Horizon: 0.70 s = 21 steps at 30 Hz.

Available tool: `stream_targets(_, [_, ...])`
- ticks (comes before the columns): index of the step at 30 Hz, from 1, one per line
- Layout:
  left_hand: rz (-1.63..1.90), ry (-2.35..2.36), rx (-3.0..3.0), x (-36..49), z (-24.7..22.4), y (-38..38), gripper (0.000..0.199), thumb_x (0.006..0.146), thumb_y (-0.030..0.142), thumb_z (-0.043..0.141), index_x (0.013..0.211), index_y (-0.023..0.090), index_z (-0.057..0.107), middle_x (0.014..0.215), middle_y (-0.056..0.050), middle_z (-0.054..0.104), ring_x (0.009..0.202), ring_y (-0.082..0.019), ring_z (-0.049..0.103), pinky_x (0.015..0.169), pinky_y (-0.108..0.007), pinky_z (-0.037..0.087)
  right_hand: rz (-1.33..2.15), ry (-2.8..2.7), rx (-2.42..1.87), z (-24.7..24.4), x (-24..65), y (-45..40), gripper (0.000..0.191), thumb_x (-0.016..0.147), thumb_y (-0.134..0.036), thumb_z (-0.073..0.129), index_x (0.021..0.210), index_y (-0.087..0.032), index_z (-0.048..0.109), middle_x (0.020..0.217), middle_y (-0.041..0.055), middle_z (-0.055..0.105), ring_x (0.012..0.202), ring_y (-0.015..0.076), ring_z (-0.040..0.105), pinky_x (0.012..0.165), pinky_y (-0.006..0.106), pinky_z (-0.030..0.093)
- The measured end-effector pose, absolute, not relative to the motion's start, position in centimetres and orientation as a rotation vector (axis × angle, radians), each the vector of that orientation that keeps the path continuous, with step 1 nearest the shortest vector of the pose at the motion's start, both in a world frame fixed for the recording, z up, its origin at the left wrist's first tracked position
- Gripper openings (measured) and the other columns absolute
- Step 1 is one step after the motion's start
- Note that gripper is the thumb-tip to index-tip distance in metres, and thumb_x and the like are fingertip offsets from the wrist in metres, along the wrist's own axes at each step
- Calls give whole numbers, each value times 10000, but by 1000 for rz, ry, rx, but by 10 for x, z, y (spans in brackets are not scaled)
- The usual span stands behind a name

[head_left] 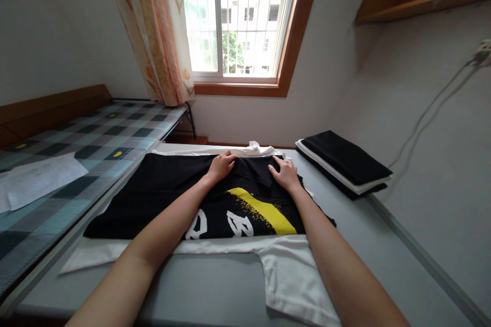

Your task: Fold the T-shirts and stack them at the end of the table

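Observation:
A black shirt (164, 184) with a yellow stripe and white lettering lies folded lengthwise across the table. Under it is a white shirt (295, 271), whose sleeve spreads toward the near edge and whose far edge shows behind the black cloth. My left hand (223, 164) rests on the black shirt's far edge near the middle, its fingers bent over the cloth; whether they pinch it is hidden. My right hand (285, 171) lies on the same shirt's far right part, fingers apart, thumb and forefinger spread on the fabric.
A stack of folded black and white clothes (345, 161) sits at the table's back right. On the left, a bed with a checked cover (126, 135) holds papers (42, 179). A curtain (161, 30) hangs beside the barred window. Cables (429, 107) run down the right wall.

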<state>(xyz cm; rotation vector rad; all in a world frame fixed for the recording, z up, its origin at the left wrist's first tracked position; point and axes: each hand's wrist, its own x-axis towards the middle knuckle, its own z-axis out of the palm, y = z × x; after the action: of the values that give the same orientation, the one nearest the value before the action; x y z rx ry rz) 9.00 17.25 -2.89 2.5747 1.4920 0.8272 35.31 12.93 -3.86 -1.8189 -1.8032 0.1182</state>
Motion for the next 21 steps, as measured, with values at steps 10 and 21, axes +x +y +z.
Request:
stream_targets(10, [1125, 1318, 2052, 92, -27, 176, 274, 867, 145, 516, 1030, 188, 732, 910, -48, 751, 855, -183, 694, 851, -302, 529, 31, -1780, -1723, -40, 354, 130, 634, 863, -388, 468, 1426, -97, 478, 1331, 161, 595, 1201, 331, 490, 1012, 449, 398])
stream_targets(21, [1147, 1215, 1709, 94, -27, 179, 233, 745, 153, 672, 967, 131, 739, 1011, -84, 746, 770, -147, 691, 748, -254, 545, 23, -1767, -1856, -41, 355, 130, 525, 831, -361, 547, 1316, -169, 603, 1265, 145, 632, 1177, 352, 491, 962, 478, 404])
